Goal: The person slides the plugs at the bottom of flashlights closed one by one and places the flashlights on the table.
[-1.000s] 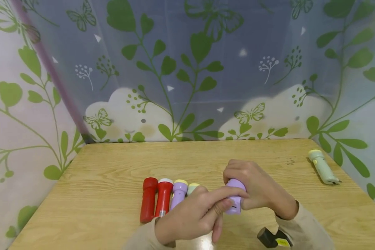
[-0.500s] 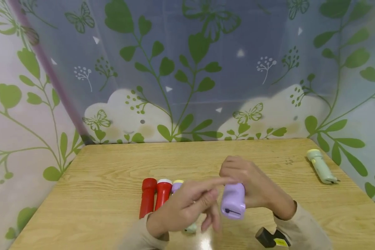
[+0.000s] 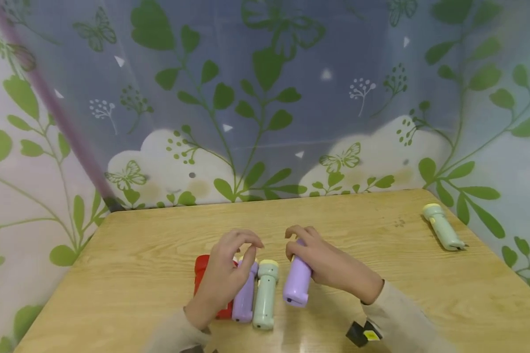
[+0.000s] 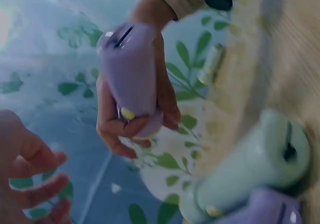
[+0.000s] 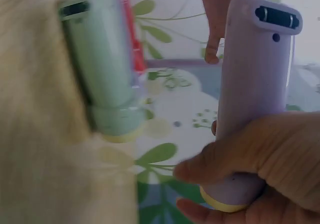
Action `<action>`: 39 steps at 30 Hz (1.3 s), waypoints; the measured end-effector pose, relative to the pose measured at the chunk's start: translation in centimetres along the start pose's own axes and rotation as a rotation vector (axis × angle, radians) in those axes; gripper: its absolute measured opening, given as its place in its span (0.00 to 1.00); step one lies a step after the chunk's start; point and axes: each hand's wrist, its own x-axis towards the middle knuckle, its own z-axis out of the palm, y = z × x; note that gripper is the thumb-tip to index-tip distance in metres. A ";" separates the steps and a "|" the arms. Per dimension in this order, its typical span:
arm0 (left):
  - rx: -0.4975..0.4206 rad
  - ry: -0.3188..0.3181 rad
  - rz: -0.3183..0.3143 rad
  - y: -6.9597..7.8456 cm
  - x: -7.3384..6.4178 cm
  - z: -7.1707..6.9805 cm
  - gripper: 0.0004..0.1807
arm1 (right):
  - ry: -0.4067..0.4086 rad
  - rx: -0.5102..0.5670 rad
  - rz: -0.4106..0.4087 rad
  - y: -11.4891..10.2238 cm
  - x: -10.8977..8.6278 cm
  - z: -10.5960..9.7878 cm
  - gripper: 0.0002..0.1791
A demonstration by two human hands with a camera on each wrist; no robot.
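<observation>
My right hand (image 3: 327, 260) grips a purple flashlight (image 3: 298, 282) near its head end, tail toward me, held just right of a row of flashlights. In the right wrist view, thumb and fingers wrap this purple flashlight (image 5: 255, 79) above its yellow rim. My left hand (image 3: 223, 277) hovers over the row with loosely bent fingers and holds nothing; its fingers (image 4: 42, 184) also look bare in the left wrist view. The row has a pale green flashlight (image 3: 266, 296) at its right end, a second purple flashlight (image 3: 244, 299) beside it, and red (image 3: 200, 267) partly hidden behind my left hand.
Another pale green flashlight (image 3: 443, 228) lies near the right edge of the wooden table (image 3: 150, 255). A black strap piece with a yellow label (image 3: 365, 334) is by my right sleeve. A leaf-printed cloth (image 3: 265, 147) stands behind the table.
My left hand has come away from the held purple flashlight and moved left over the row. My right hand has shifted left with that flashlight, bringing it beside the row. The head view has turned slightly.
</observation>
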 end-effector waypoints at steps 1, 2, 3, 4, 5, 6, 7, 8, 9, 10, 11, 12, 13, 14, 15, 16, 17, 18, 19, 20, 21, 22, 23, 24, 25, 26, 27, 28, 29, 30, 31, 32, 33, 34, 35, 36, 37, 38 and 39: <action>0.055 -0.004 -0.028 -0.6 -0.2 0.2 0.10 | -0.022 0.002 0.005 0.2 0.2 0.6 0.28; 0.111 -0.022 -0.067 -1.0 -0.4 0.4 0.09 | -0.040 0.002 0.009 0.3 0.3 1.3 0.27; 0.171 -0.052 -0.110 -1.5 -0.6 0.7 0.06 | -0.056 0.000 0.010 0.5 0.5 1.9 0.26; 0.229 -0.092 -0.162 -1.8 -0.7 0.9 0.04 | -0.067 -0.005 0.011 0.6 0.6 2.5 0.25; 0.286 -0.140 -0.213 -2.0 -0.9 1.1 0.06 | -0.078 -0.014 0.014 0.7 0.7 3.1 0.25; 0.341 -0.193 -0.268 -2.2 -1.0 1.3 0.12 | -0.084 -0.022 0.014 0.9 0.8 3.6 0.23; 0.389 -0.248 -0.322 -2.3 -1.2 1.5 0.19 | -0.091 -0.025 0.019 0.9 0.8 4.1 0.22; 0.428 -0.297 -0.372 -2.5 -1.3 1.7 0.25 | -0.101 -0.027 0.026 1.0 0.8 4.6 0.22; 0.464 -0.339 -0.418 -2.6 -1.4 1.9 0.31 | -0.113 -0.026 0.034 1.1 0.9 4.9 0.22; 0.486 -0.374 -0.455 -2.7 -1.5 2.1 0.35 | -0.128 -0.023 0.044 1.1 0.9 5.2 0.22; 0.506 -0.401 -0.483 -2.8 -1.7 2.3 0.38 | -0.141 -0.024 0.050 1.1 0.9 5.5 0.21; 0.527 -0.422 -0.501 -3.0 -1.8 2.5 0.40 | -0.154 -0.022 0.057 1.0 0.8 5.7 0.21; 0.539 -0.438 -0.517 -3.0 -1.9 2.7 0.41 | -0.170 -0.018 0.069 1.0 0.8 5.9 0.22; 0.551 -0.454 -0.527 -3.1 -2.1 2.9 0.42 | -0.185 -0.017 0.079 1.0 0.8 6.0 0.22; 0.563 -0.471 -0.532 -3.1 -2.2 3.0 0.42 | -0.189 -0.010 0.080 1.0 0.7 6.1 0.23; 0.571 -0.485 -0.534 -3.0 -2.4 3.2 0.43 | -0.193 0.000 0.083 1.1 0.6 6.1 0.25; 0.578 -0.500 -0.537 -3.0 -2.5 3.3 0.43 | -0.194 0.013 0.084 1.1 0.5 6.2 0.28; 0.584 -0.514 -0.539 -2.8 -2.5 3.3 0.43 | -0.195 0.035 0.091 1.2 0.5 6.2 0.31; 0.587 -0.525 -0.540 -2.7 -2.5 3.4 0.43 | -0.197 0.057 0.097 1.3 0.4 6.2 0.34; 0.595 -0.534 -0.539 -2.6 -2.6 3.4 0.43 | -0.198 0.079 0.098 1.4 0.4 6.1 0.37; 0.601 -0.541 -0.540 -2.5 -2.6 3.4 0.43 | -0.198 0.101 0.103 1.4 0.4 6.1 0.39; 0.606 -0.545 -0.544 -2.5 -2.6 3.5 0.43 | -0.205 0.120 0.111 1.4 0.4 6.1 0.42; 0.612 -0.548 -0.548 -2.5 -2.6 3.6 0.43 | -0.212 0.140 0.117 1.3 0.4 6.1 0.43; 0.623 -0.553 -0.550 -2.4 -2.7 3.6 0.44 | -0.218 0.156 0.124 1.2 0.4 6.1 0.44; 0.633 -0.557 -0.555 -2.4 -2.7 3.7 0.45 | -0.223 0.170 0.127 1.1 0.4 6.1 0.44; 0.646 -0.561 -0.558 -2.4 -2.7 3.8 0.46 | -0.227 0.183 0.129 1.0 0.4 6.1 0.45; 0.661 -0.564 -0.560 -2.5 -2.8 3.9 0.47 | -0.227 0.197 0.132 0.9 0.4 6.2 0.45; 0.672 -0.567 -0.561 -2.5 -2.8 4.0 0.48 | -0.227 0.212 0.132 0.8 0.4 6.2 0.46; 0.684 -0.569 -0.563 -2.6 -2.9 4.1 0.50 | -0.223 0.227 0.137 0.7 0.5 6.3 0.47; 0.694 -0.572 -0.562 -2.6 -2.9 4.2 0.51 | -0.214 0.242 0.145 0.6 0.5 6.4 0.47; 0.704 -0.573 -0.561 -2.6 -3.0 4.3 0.53 | -0.206 0.259 0.154 0.5 0.5 6.5 0.48; 0.712 -0.573 -0.559 -2.7 -3.1 4.4 0.54 | -0.200 0.276 0.168 0.5 0.5 6.5 0.50; 0.718 -0.574 -0.558 -2.7 -3.1 4.5 0.55 | -0.194 0.289 0.185 0.4 0.5 6.6 0.51; 0.723 -0.574 -0.556 -2.7 -3.2 4.6 0.56 | -0.190 0.303 0.203 0.4 0.5 6.6 0.53; 0.727 -0.573 -0.554 -2.7 -3.2 4.7 0.56 | -0.184 0.313 0.220 0.4 0.5 6.7 0.54; 0.731 -0.573 -0.551 -2.7 -3.3 4.7 0.57 | -0.183 0.322 0.237 0.3 0.5 6.8 0.56; 0.735 -0.574 -0.550 -2.7 -3.3 4.7 0.57 | -0.183 0.324 0.251 0.3 0.5 6.8 0.58; 0.736 -0.574 -0.549 -2.7 -3.3 4.7 0.57 | -0.183 0.325 0.262 0.3 0.5 6.8 0.60; 0.738 -0.575 -0.548 -2.6 -3.3 4.7 0.56 | -0.182 0.322 0.267 0.3 0.5 6.8 0.61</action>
